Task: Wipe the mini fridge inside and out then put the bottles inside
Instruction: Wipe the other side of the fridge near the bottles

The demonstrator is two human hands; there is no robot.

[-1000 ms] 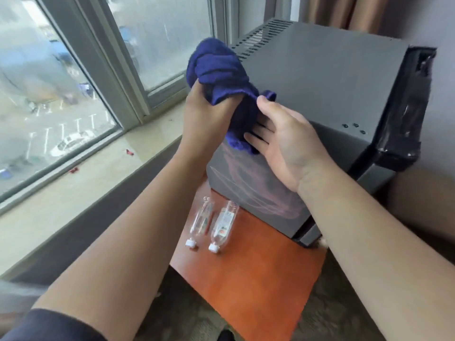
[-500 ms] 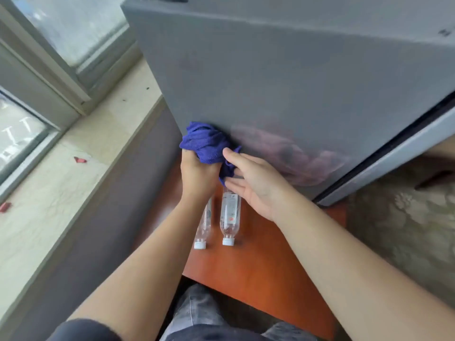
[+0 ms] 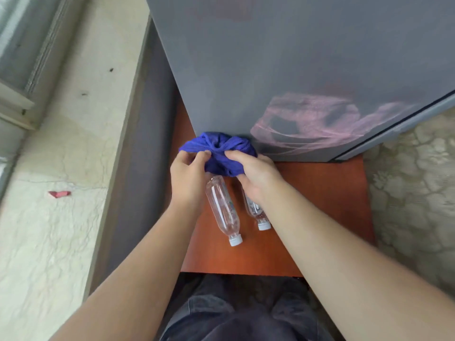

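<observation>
The grey mini fridge [image 3: 283, 60] fills the upper part of the view, its side panel facing me with pinkish smears low on the right. A bunched blue cloth [image 3: 218, 151] sits against the bottom edge of that panel. My left hand [image 3: 188, 178] pinches the cloth's left part, and my right hand [image 3: 253, 175] grips its right part. Two clear plastic bottles lie on the orange-brown table [image 3: 320, 205] just below my hands: one [image 3: 222, 210] in full view with a white cap, the other [image 3: 257, 212] half hidden under my right wrist.
A pale stone window sill [image 3: 64, 168] runs along the left, with a small red scrap [image 3: 59, 193] on it. A grey wall strip separates the sill from the table. Patterned carpet [image 3: 413, 193] lies to the right. My dark trousers [image 3: 236, 311] show at the bottom.
Both hands have brought the cloth down from the fridge's top corner along the side panel to its bottom edge. The view has tilted downward.
</observation>
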